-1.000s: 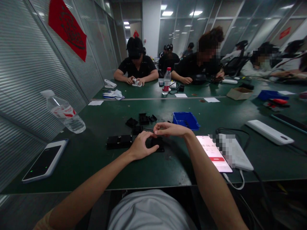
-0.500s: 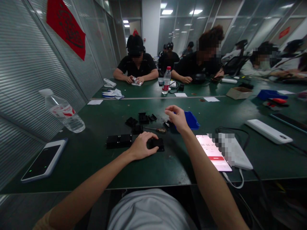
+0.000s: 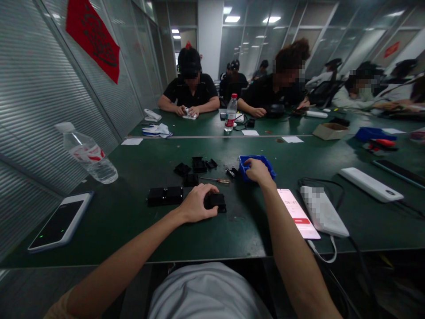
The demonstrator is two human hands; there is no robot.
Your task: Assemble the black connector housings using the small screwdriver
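Observation:
My left hand (image 3: 195,204) rests on the green table (image 3: 133,221) with its fingers curled round a small black block (image 3: 217,201), holding it down. My right hand (image 3: 257,170) reaches forward into the blue tray (image 3: 249,160), fingers bent down inside it; what they touch is hidden. A screwdriver (image 3: 215,180) lies between the two hands. A longer black part (image 3: 165,195) sits just left of my left hand, and several small black pieces (image 3: 195,166) lie beyond it.
A water bottle (image 3: 88,154) lies at the left and a phone (image 3: 58,226) near the front edge. A lit phone (image 3: 297,212) and a white power bank (image 3: 323,210) with cable sit right. Other people work at the far table.
My right hand left the black block, rose and moved right and forward, then dropped into the blue tray. The screwdriver now lies bare on the table. My left hand stayed on the block.

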